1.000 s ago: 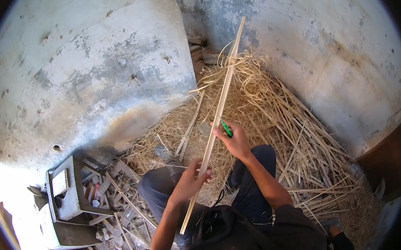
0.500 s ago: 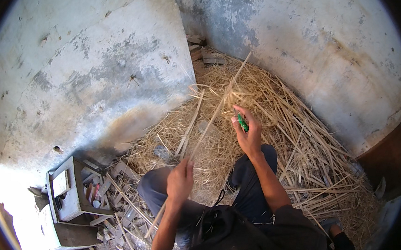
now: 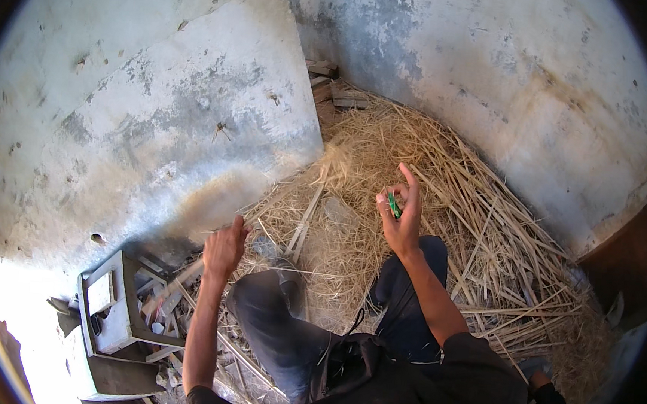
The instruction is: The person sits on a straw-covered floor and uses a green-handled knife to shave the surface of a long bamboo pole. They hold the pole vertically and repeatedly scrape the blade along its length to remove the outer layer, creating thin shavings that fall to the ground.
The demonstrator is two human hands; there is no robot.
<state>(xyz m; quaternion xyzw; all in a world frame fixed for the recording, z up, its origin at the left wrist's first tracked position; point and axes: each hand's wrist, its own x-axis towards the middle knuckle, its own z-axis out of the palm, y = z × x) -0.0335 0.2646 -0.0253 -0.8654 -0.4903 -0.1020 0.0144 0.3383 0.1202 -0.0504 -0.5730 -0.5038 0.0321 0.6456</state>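
Observation:
My left hand (image 3: 224,249) is out to the left, above my left knee and near the wall, its fingers closed. A pale bamboo strip (image 3: 185,276), smeared by motion, runs through it; its lower part slants toward the wooden frame, and its far end is a blur over the pile. Over the straw-like shavings (image 3: 351,241), my right hand (image 3: 404,211) holds a small green-handled knife (image 3: 394,205) in its curled fingers. The index finger sticks up, free of the handle. The knife's blade cannot be made out.
Long split strips (image 3: 480,213) and shavings heap against the right wall (image 3: 498,64). At lower left stands a wooden box frame (image 3: 135,316) with scraps around it. The left wall (image 3: 195,103) is close by. Wood blocks (image 3: 349,99) lie in the corner.
My left hand has moved left and up, taking the strip with it away from the knife. My right hand stays nearly in place, its index finger now raised.

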